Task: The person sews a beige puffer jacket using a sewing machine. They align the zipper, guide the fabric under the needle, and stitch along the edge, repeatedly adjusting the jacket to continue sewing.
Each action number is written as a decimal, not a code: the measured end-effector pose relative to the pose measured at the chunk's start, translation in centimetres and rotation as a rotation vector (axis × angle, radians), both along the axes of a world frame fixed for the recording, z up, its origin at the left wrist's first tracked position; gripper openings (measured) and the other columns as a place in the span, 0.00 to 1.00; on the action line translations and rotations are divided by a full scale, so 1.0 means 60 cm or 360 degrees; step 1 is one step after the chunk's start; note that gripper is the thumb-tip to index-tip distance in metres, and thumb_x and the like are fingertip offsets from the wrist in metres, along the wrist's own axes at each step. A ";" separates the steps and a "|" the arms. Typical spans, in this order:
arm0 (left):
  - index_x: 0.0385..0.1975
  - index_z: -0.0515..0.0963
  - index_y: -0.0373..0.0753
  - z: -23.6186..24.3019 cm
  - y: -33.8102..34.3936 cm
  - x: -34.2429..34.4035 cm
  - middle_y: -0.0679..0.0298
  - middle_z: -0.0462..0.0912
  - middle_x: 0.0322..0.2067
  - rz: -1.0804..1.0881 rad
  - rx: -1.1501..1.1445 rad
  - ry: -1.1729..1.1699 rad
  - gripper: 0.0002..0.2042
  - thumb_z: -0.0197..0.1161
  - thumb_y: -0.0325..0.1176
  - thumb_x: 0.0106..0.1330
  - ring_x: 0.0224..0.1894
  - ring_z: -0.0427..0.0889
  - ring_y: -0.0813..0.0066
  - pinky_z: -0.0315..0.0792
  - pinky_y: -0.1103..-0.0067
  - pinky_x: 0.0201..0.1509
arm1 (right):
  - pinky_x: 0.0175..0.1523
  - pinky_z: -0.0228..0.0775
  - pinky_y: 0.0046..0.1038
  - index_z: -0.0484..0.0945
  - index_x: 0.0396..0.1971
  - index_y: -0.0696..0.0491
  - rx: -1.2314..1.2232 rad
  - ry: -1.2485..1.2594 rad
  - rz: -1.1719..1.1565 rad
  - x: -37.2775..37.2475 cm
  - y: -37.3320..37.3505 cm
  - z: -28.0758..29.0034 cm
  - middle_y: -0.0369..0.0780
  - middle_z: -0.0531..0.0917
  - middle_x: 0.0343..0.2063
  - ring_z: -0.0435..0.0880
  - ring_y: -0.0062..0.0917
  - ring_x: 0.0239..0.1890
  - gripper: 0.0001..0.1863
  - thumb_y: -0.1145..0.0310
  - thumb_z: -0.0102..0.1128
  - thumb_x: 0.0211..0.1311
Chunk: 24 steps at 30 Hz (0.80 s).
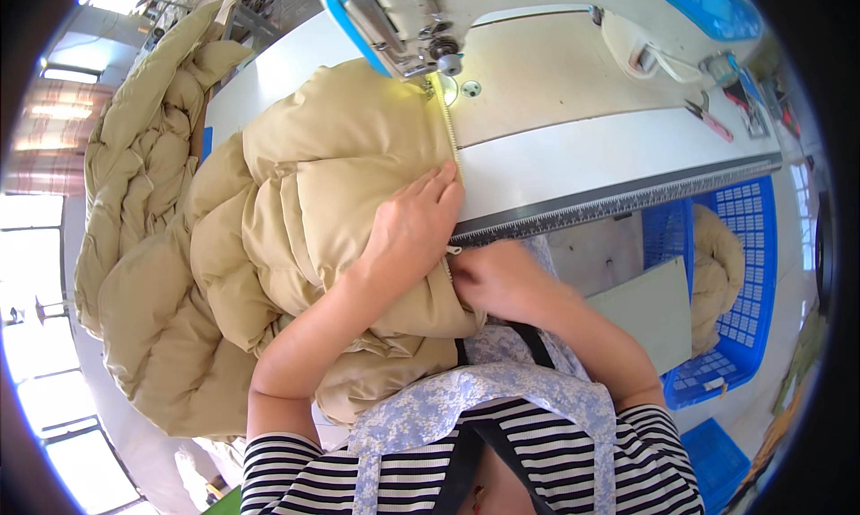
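A puffy khaki padded jacket [349,121] is spread over the left of the sewing table, with folds hanging toward my lap. Its edge carries a pale zipper [448,130] that runs from under the sewing machine head [439,45] toward me. My left hand [414,219] lies on the fabric, fingers stretched along the zipper edge, pressing it. Nearer to me, beside the silver zipper pull [454,250], my right hand [500,280] is closed on the jacket's edge. Its fingertips are hidden by the cloth.
A ruler strip [618,200] runs along the table's front edge. Pink-handled snips [712,123] lie at the right of the white tabletop [537,170]. Below right stands a blue plastic basket [757,273] with khaki padded pieces inside. More khaki padding [134,166] is heaped at far left.
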State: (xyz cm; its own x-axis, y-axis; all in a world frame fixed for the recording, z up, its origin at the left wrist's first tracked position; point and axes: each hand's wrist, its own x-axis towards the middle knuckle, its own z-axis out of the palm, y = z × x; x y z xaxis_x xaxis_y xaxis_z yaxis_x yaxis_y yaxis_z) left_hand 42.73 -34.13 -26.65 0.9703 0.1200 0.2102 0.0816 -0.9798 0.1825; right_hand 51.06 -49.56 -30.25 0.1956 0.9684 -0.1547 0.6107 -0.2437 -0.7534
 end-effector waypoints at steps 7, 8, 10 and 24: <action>0.40 0.81 0.33 -0.014 -0.002 -0.013 0.50 0.83 0.53 -0.0043 -0.0156 -0.0215 0.06 0.63 0.28 0.69 0.52 0.85 0.52 0.81 0.67 0.53 | 0.50 0.81 0.32 0.81 0.37 0.56 0.1192 -0.0715 0.0051 0.124 0.053 0.005 0.40 0.83 0.42 0.84 0.34 0.50 0.10 0.76 0.68 0.54; 0.39 0.81 0.33 -0.006 -0.001 -0.013 0.50 0.84 0.52 -0.0040 -0.0195 -0.0247 0.06 0.62 0.29 0.69 0.52 0.85 0.52 0.81 0.68 0.53 | 0.49 0.82 0.32 0.81 0.37 0.57 0.1301 -0.0787 0.0144 0.130 0.059 -0.001 0.39 0.82 0.41 0.84 0.33 0.50 0.10 0.76 0.67 0.53; 0.39 0.82 0.33 0.014 0.007 -0.015 0.51 0.84 0.50 -0.0062 -0.0418 -0.0253 0.06 0.63 0.29 0.69 0.51 0.85 0.54 0.81 0.68 0.54 | 0.49 0.82 0.31 0.81 0.35 0.56 0.1261 -0.0824 0.0261 0.137 0.063 -0.011 0.38 0.82 0.40 0.83 0.32 0.50 0.10 0.76 0.67 0.50; 0.47 0.82 0.38 -0.013 0.120 -0.008 0.64 0.83 0.49 -0.0297 -0.0129 -0.0241 0.13 0.68 0.33 0.64 0.52 0.83 0.63 0.79 0.71 0.57 | 0.48 0.82 0.30 0.80 0.32 0.55 0.1192 -0.0822 0.0456 0.132 0.069 -0.006 0.37 0.81 0.37 0.82 0.32 0.47 0.13 0.74 0.70 0.44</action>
